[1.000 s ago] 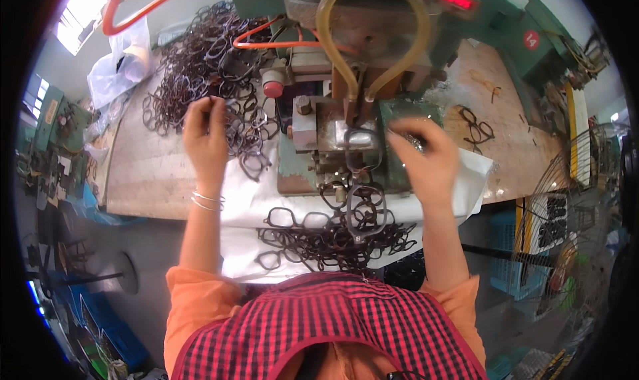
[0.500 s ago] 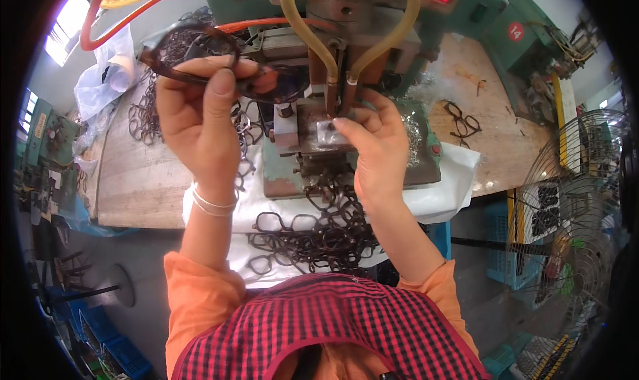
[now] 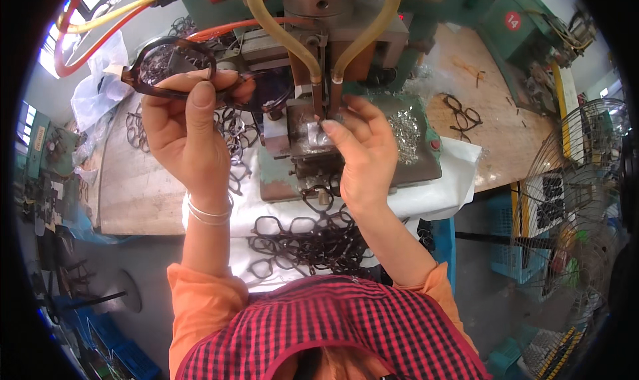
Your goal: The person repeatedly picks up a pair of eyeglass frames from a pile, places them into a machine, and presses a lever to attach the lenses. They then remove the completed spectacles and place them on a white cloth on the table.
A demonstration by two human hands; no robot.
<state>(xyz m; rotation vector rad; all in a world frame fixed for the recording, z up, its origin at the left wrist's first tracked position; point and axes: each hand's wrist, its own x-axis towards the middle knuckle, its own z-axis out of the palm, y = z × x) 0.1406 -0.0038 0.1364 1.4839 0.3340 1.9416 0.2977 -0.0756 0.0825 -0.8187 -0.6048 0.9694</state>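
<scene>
My left hand (image 3: 193, 130) is closed round a dark brown eyeglass frame (image 3: 152, 89), raised to the left of a green bench machine. One rim rises above the fingers; the other reaches toward the machine's metal block (image 3: 303, 130). At that block my right hand (image 3: 365, 140) is closed, thumb and fingers bent together beside two upright copper-coloured prongs (image 3: 318, 97). Whatever lies between the right fingertips is too small or hidden to name. A shiny pale patch shows on the block beside the thumb.
Dark eyeglass frames (image 3: 313, 247) lie heaped on a white cloth (image 3: 426, 197) before the machine. Silvery bits (image 3: 406, 137) cover its green base. Yellowish hoses (image 3: 366, 40) loop down to the prongs. Another frame (image 3: 461, 117) rests on the wooden table, with a wire fan (image 3: 579, 200) at the right.
The view has shifted, so machine and hands appear further left. The left hand still holds the eyeglass frame, its raised rim now showing more face-on. The right hand stays by the prongs.
</scene>
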